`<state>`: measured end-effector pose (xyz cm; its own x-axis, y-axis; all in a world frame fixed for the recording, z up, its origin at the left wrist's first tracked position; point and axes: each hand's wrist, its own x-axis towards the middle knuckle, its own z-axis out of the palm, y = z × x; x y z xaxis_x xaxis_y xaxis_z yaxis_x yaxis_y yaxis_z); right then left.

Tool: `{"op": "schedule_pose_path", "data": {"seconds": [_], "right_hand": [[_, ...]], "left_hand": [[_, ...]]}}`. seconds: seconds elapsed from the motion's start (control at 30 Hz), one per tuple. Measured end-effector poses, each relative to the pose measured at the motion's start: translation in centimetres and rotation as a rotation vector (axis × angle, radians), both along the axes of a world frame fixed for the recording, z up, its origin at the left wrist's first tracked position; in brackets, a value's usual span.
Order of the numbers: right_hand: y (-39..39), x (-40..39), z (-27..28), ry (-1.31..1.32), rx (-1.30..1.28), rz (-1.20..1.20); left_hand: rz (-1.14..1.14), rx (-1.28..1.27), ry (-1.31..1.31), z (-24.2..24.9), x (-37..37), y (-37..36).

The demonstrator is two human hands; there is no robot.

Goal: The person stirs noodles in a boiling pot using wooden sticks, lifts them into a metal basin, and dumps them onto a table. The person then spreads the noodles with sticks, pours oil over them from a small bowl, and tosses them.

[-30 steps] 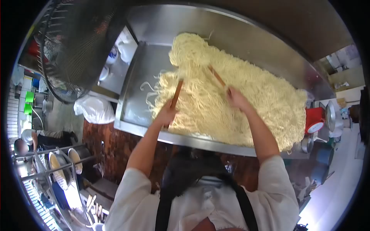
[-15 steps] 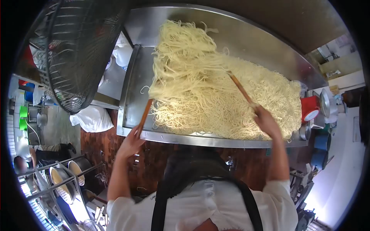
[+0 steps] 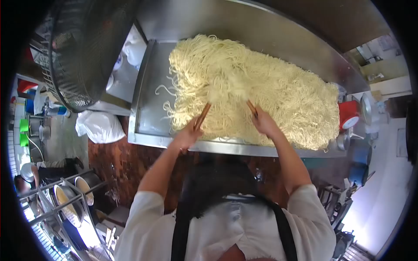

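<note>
A thick, wide heap of pale yellow noodles (image 3: 287, 102) covers most of a steel-rimmed metal tray table (image 3: 150, 117). My left hand (image 3: 187, 136), over the table's front edge, is closed round a brown wooden stick (image 3: 202, 116). Another wooden stick (image 3: 251, 108) is gripped in my right hand (image 3: 264, 123), a short way to the right. Both sticks slant toward each other, and their far ends disappear in a blur of noodles near the heap's middle. A few loose strands lie on bare metal at the left.
A large dark fan with a wire guard (image 3: 82, 56) juts in at upper left. Below it a white plastic bag (image 3: 100, 126) sits on the floor. A red container (image 3: 348, 115) stands at the table's right end. Another person (image 3: 48, 169) is at far left, beyond a metal rack.
My hands and both sticks have come closer together, the left moving right and the right moving left. The noodles at the far left have been shifted and look more spread out.
</note>
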<state>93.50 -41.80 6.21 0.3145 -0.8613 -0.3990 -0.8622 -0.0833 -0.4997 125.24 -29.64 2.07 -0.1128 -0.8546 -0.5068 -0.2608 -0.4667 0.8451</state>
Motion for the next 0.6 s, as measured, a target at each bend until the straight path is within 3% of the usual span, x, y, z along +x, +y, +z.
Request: {"op": "schedule_pose_path", "data": {"seconds": [0.07,0.13,0.2,0.23,0.3,0.33,0.4,0.53,0.57,0.6], "right_hand": [[3.5,-0.3,-3.9,-0.088,-0.195,0.137],[6.1,2.4,-4.5,-0.064,-0.14,0.14],[4.9,8.4,1.3,-0.055,0.029,0.033],[3.0,10.0,5.2,-0.1,0.064,-0.008],[1.6,11.1,10.6,-0.208,0.07,-0.001],[0.8,10.1,10.5,-0.211,0.006,0.027],[-0.6,4.8,11.8,-0.134,-0.04,0.078],[6.4,-13.1,18.0,0.373,-0.038,0.157],[8.7,-16.1,19.9,0.548,0.082,0.102],[10.3,-17.4,20.5,0.514,0.207,0.012]], "left_hand": [[0.039,0.01,0.122,-2.6,-0.2,3.0],[0.173,0.111,0.221,-0.1,-2.0,2.8],[0.338,0.09,0.247,2.5,-1.1,0.9],[0.419,0.002,0.422,4.8,-0.2,0.9],[0.384,-0.096,0.313,9.9,1.8,0.6],[0.309,-0.128,0.29,9.8,3.7,0.5],[0.407,-0.016,0.171,10.2,7.3,2.7],[0.067,0.202,-0.2,14.2,15.7,12.8],[0.004,0.285,-0.277,16.4,16.0,15.0],[-0.017,0.372,-0.272,15.4,16.9,17.5]]}}
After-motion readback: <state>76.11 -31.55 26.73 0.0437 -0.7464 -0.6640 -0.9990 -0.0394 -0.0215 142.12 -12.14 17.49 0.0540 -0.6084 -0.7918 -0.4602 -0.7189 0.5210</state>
